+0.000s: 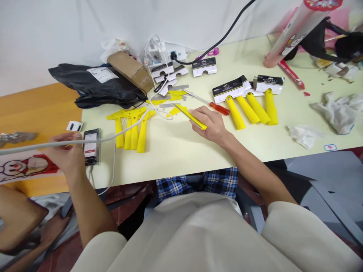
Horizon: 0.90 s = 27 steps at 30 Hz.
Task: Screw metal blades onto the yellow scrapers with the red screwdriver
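Observation:
My right hand (210, 122) is closed around a flat yellow piece (193, 116) with a thin blade-like edge, above the table's middle. At the left, my left hand (68, 151) is beside a phone (90, 147), partly behind a white cable (124, 131); what its curled fingers hold, if anything, is unclear. Several yellow handles (133, 130) lie between the hands. More yellow handles (255, 109) rest at the right, against black-and-white card packages (231, 89). A red screwdriver (219, 108) lies just beyond my right hand, near loose yellow parts and metal strips (169, 106).
Behind are a black plastic bag (99, 85), a cardboard box (130, 70) and a power strip (176, 52). A tall pink-white cylinder (295, 36) and crumpled plastic (336, 113) are at the right. Another person's arm (53, 230) shows at lower left.

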{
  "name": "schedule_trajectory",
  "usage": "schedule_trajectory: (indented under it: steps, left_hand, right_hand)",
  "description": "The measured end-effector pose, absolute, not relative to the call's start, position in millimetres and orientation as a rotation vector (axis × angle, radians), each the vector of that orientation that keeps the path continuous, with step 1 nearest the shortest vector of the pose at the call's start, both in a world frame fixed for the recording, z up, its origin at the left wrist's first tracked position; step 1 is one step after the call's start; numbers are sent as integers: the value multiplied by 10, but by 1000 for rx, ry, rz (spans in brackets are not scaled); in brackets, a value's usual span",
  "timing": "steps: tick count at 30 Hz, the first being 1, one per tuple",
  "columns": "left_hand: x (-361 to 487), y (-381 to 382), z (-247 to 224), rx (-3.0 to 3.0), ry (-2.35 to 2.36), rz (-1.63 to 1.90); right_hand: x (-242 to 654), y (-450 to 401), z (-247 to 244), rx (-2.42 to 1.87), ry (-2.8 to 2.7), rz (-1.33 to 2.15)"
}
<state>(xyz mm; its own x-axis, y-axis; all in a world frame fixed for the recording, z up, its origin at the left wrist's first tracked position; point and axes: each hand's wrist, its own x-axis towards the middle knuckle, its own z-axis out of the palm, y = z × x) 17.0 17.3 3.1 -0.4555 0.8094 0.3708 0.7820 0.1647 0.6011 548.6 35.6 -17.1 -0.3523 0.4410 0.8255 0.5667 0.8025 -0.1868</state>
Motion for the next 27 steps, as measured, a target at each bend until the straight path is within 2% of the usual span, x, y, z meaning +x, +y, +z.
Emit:
schedule_trajectory:
  steps: [2, 7, 11, 14, 17, 20, 22, 27]
  left_hand:
    - [463, 82, 17, 1613, 2279, 1272]
    - [1352, -102, -24, 1969, 1989, 1054]
    - [1974, 60, -58, 2234, 1621, 864]
    - [2408, 125, -92, 2367, 1469, 840]
    - [2885, -167, -120, 2539, 1363, 881]
    - [3298, -650, -160, 2798, 928, 471]
    - [3457, -870, -192, 2841, 817, 221]
    - [3513, -869, -220, 2803, 844, 141]
  right_hand:
    - [5510, 364, -193, -780, -2048, -215]
    - [5511, 384, -189, -909, -2069, -209]
    - [5504, 414, -185, -1126, -2160, -124]
    - [5502, 449, -196, -1269, -2191, -110]
    - [5504, 486, -218, -1310, -2179, -94]
    - [5505, 515, -238, -1319, -2166, -48]
    - [5502, 523, -242, -1320, -2156, 5]
    - [5497, 514, -230, -1311, -2155, 87]
